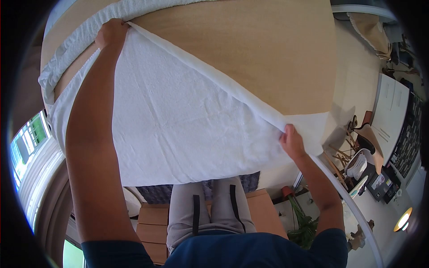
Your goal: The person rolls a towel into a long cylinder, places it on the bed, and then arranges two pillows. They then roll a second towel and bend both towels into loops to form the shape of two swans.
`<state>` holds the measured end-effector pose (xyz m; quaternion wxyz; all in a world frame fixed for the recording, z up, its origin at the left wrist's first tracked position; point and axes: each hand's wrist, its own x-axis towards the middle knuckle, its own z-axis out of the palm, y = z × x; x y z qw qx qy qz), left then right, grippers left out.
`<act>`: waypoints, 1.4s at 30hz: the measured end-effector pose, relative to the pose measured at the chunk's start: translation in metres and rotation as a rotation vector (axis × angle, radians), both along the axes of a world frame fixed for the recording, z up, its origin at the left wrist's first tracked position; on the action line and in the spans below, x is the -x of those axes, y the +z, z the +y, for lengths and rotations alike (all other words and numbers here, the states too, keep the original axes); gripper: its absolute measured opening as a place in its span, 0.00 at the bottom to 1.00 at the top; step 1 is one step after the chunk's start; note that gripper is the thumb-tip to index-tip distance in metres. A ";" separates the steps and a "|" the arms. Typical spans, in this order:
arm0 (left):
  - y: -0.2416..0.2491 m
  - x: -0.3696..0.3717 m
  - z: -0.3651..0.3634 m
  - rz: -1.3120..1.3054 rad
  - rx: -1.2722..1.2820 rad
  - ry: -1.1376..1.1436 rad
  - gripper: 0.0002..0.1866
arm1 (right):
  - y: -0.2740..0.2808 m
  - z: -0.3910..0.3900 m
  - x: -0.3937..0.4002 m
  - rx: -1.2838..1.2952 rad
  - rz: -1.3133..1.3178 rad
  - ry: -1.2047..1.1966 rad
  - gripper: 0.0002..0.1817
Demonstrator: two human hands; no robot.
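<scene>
A large white towel (pixel 187 120) lies spread over a light wooden table (pixel 250 49) and hangs off its near edge. My left hand (pixel 111 32) grips the towel's far corner at the upper left, arm stretched out across the cloth. My right hand (pixel 292 142) pinches the folded edge of the towel at the near right corner of the table. A thick fold runs diagonally between the two hands. My grey trousers (pixel 210 210) show below the hanging cloth.
Another bunched strip of white cloth (pixel 89 31) lies along the table's far left edge. To the right stand chairs (pixel 366 134), a white board (pixel 391 111) and a potted plant (pixel 301 223) on the floor. Wooden boxes (pixel 154 223) sit by my legs.
</scene>
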<state>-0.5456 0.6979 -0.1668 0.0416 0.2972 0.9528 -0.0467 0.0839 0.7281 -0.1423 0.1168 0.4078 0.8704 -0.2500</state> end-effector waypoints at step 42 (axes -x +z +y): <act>-0.001 -0.003 0.001 -0.037 -0.044 -0.016 0.13 | 0.005 -0.086 0.042 -0.052 -0.250 -0.185 0.21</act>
